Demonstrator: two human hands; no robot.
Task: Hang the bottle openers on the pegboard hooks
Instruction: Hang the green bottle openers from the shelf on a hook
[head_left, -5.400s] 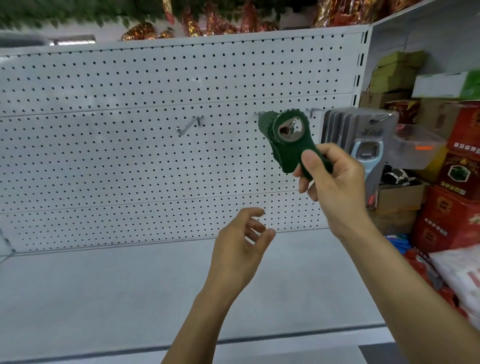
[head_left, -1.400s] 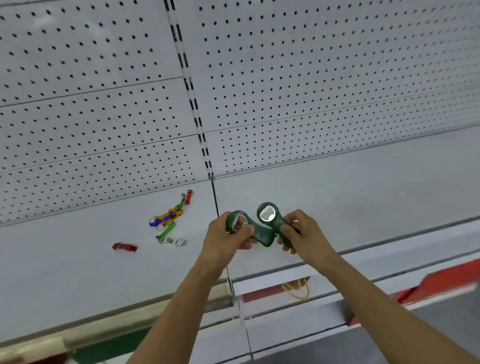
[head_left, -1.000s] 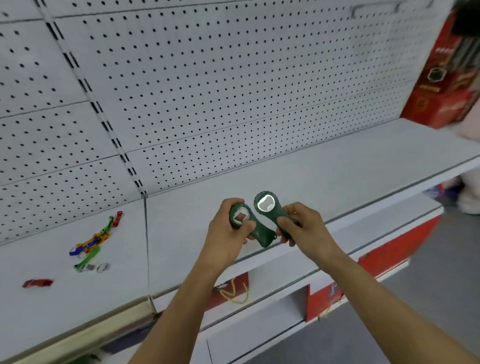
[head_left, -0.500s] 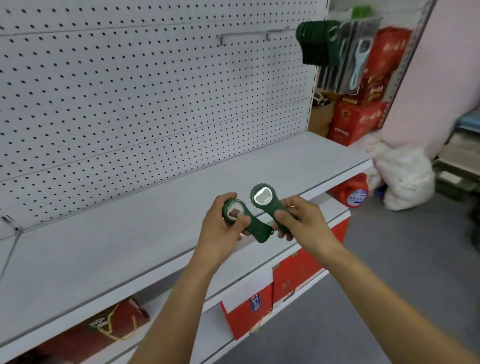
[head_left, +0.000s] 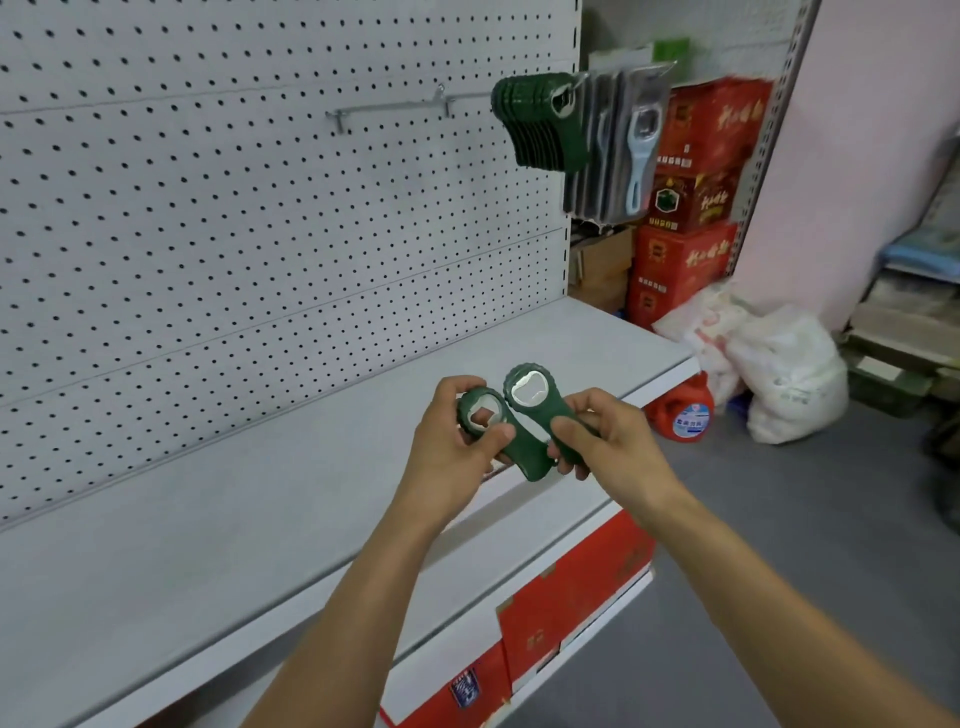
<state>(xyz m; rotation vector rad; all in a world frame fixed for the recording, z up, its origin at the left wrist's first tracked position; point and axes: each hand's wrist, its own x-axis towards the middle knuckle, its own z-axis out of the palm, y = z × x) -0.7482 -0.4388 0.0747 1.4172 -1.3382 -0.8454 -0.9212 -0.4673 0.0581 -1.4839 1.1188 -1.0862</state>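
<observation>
I hold two dark green bottle openers side by side above the shelf's front edge. My left hand (head_left: 451, 441) grips one green opener (head_left: 480, 410) by its head, thumb across it. My right hand (head_left: 602, 441) grips the second green opener (head_left: 530, 395) by its handle, its metal head pointing up. High on the white pegboard (head_left: 234, 208), a row of several green openers (head_left: 540, 127) hangs on a hook at the upper right. To their left an empty metal hook (head_left: 389, 109) juts out.
Carded light-blue openers (head_left: 641, 140) hang to the right of the green row. A grey shelf (head_left: 208, 509) runs below the pegboard. Red boxes (head_left: 685, 249), white sacks (head_left: 769, 364) and a red jug (head_left: 685, 410) stand on the floor at the right.
My view has swung to the right along the shelf: the coloured items on the left shelf are gone from sight and the hanging openers have come closer. Both hands still hold the two openers.
</observation>
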